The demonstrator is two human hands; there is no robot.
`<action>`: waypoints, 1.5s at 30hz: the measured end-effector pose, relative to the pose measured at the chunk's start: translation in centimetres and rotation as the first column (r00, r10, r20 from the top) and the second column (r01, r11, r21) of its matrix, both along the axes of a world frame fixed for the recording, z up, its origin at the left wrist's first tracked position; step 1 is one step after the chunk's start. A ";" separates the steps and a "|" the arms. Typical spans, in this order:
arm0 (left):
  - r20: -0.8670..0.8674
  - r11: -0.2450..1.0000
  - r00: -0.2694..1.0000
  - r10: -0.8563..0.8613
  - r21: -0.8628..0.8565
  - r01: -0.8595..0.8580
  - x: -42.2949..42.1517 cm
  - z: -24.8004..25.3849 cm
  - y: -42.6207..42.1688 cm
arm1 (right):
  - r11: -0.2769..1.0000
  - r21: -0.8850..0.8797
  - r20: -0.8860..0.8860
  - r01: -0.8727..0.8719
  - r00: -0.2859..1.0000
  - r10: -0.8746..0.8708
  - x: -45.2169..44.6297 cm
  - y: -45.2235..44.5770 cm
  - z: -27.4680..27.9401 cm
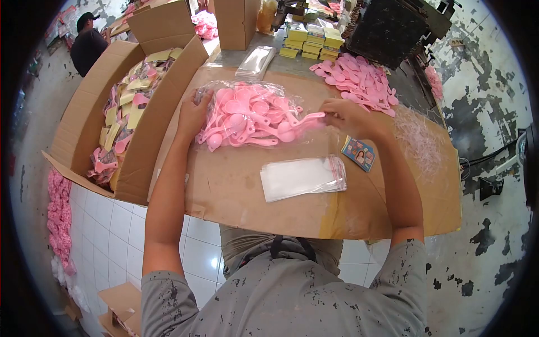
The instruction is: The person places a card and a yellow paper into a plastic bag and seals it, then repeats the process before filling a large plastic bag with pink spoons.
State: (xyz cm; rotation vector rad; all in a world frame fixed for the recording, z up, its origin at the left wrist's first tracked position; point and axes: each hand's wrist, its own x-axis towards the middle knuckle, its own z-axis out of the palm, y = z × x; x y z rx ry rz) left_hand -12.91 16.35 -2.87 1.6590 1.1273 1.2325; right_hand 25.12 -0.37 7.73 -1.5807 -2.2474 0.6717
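A clear plastic bag [276, 89] full of pink measuring spoons [241, 115] lies on the cardboard-covered table. At the bag's left edge, my left hand [193, 113] has its fingers bent round the plastic. My right hand [351, 118] pinches the handle end of a pink spoon [310, 119] at the bag's right side; its bowl end lies among the others. Nearer my body is a stack of clear plastic sleeves [303, 178]. Printed cards [358, 153] lie just below my right hand.
An open carton [140, 163] of packed pink spoons and yellow cards stands left. Loose pink spoons [359, 81], yellow card stacks [311, 40], more clear sleeves [255, 62] and a dark machine [387, 31] are at the back. Plastic strips [421, 140] lie right. A person [88, 45] is far left.
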 end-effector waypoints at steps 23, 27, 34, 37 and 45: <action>-0.092 0.999 0.995 0.047 0.007 -0.047 -0.2 -0.1 -0.1 | 0.834 0.502 0.264 -0.229 0.959 0.105 -3.4 1.7 -6.6; -0.052 1.000 0.999 0.007 -0.005 -0.007 -0.3 -0.4 0.1 | 0.840 0.480 0.299 -0.253 0.947 0.115 -3.1 2.6 -6.5; -0.043 1.000 0.999 0.002 0.019 -0.001 -0.4 -1.0 0.6 | 0.887 0.362 0.331 -0.288 0.929 0.167 -1.2 2.2 -6.8; -0.023 1.000 1.000 -0.009 -0.003 0.009 -0.2 -0.7 0.4 | 0.890 0.389 0.246 -0.237 0.958 0.148 -0.9 1.2 -6.8; 0.009 1.000 1.000 -0.023 0.004 0.023 -0.2 -0.8 0.4 | 0.972 0.233 0.071 0.039 0.996 -0.057 6.3 1.7 -1.7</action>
